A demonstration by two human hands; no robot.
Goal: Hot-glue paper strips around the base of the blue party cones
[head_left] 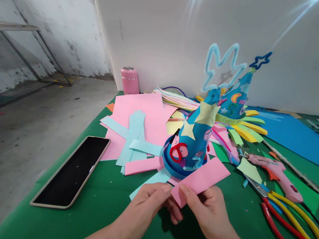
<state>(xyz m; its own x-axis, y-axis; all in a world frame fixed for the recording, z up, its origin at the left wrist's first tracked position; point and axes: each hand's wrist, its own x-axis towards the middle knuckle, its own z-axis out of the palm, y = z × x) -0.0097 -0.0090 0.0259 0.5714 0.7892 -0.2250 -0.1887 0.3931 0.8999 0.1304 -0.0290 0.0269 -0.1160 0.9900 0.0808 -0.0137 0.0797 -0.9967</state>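
Note:
Both my hands pinch the near end of a pink paper strip above the green table. My left hand grips its lower left corner with closed fingers. My right hand holds the same end from the right, thumb on top. Just behind the strip stands a blue paper cone hat with yellow stars and a red loop stuck on it. A second blue cone hat with a star on top and a yellow-green fringe stands further back.
A phone lies screen up at the left table edge. Pink and light blue paper strips are piled in the middle. A pink glue gun, scissors and coloured tubes lie at the right. A pink bottle stands at the back.

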